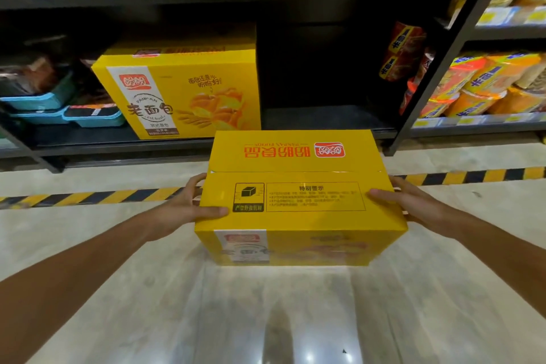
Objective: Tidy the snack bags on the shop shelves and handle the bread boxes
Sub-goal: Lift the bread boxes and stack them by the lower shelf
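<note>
A dark gap is left on the low shelf (pixel 325 121) beside the shelf box (pixel 180 91), so the box (pixel 295 201) is held level in front of it, gripped at its ends by the left hand (pixel 189 201) and right hand (pixel 404 201), thumbs curled on top.

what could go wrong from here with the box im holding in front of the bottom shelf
1. The left hand and right hand grip only the ends of the held yellow bread box, thumbs on top; it could slip or tilt.
2. The empty shelf gap is bounded by the shelved bread box and the red snack packs; the box might snag either going in.
3. The top flap seam looks slightly lifted and could catch.
</note>
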The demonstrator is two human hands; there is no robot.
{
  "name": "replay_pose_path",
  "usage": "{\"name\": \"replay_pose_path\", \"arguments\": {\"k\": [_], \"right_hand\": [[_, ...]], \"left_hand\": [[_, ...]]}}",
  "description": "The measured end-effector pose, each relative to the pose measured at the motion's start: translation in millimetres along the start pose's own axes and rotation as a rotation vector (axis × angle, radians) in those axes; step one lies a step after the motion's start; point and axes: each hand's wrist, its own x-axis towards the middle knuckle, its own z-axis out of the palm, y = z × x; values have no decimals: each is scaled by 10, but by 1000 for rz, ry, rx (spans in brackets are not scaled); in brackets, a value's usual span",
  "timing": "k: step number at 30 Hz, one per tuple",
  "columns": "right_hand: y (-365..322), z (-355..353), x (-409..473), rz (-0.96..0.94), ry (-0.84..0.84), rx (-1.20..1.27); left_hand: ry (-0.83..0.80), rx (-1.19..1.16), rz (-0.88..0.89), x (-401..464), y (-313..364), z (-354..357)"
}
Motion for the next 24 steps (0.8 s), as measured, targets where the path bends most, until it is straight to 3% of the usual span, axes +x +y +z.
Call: {"name": "replay_pose_path", "arguments": {"k": [6,24], "right_hand": [[-82,75,177,-58,37,25],[-21,100,235,-83,47,60]], "left_hand": [[16,-139,0,248,113,69],[-12,-144,6,269,81,67]]}}
